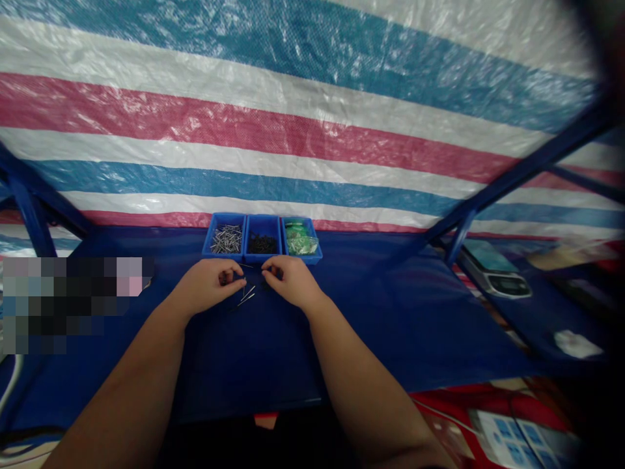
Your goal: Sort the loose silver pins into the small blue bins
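My left hand (209,284) is over the blue table, its fingers curled toward the thumb. Whatever lies in its grip is too small to make out. Facing it, my right hand (291,278) has thumb and fingers drawn together in a pinch, and what they hold is hidden. Several thin metal pins (247,298) lie on the table between the hands, near the left thumb. Just beyond the hands stand three small blue bins in a row: a bin of silvery metal pins (227,240), a bin of small dark parts (262,243) and a bin with green-and-clear plastic bags (299,238).
A striped plastic sheet (312,143) hangs behind the blue table (390,319). Blue metal struts (517,170) slope down on both sides. At the right sit a digital scale (508,284) and a crumpled white piece (579,344). A blurred-out patch covers the left edge.
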{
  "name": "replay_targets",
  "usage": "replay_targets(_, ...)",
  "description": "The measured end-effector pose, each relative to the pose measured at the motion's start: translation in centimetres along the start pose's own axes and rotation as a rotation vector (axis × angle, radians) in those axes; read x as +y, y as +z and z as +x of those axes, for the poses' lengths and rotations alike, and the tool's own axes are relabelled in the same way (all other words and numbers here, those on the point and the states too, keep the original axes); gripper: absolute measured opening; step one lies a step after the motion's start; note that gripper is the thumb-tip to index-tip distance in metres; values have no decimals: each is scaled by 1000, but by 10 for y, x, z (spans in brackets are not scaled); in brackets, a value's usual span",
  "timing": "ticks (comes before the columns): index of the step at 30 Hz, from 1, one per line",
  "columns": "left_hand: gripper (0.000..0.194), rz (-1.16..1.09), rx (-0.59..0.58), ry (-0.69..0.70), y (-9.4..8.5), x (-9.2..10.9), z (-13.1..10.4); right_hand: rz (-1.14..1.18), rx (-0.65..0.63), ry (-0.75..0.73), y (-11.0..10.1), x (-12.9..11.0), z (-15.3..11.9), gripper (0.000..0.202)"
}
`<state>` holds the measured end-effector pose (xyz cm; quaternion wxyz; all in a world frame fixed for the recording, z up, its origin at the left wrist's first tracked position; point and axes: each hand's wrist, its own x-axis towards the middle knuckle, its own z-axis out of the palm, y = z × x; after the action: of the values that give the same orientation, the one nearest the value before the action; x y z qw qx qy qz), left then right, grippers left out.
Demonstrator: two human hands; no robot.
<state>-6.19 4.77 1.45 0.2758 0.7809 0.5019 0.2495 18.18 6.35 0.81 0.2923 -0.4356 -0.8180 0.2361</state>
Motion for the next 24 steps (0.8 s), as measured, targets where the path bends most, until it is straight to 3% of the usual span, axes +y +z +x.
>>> replay_targets(3, 24, 85, -142, 9, 7, 6, 0, -57, -94, 5, 3, -2, 0, 10)
replay_targets(8, 18, 208, -214, 55, 18, 8, 5, -85, -202, 3, 4, -6, -1, 10)
replay_targets(19, 13, 265, -184, -65, 10, -1, 5, -84, -257, -37, 5, -10, -3, 11)
replay_targets(24, 13, 275, -133, -127, 5, -5, 4, -42, -389, -169, 11, -21, -6, 23)
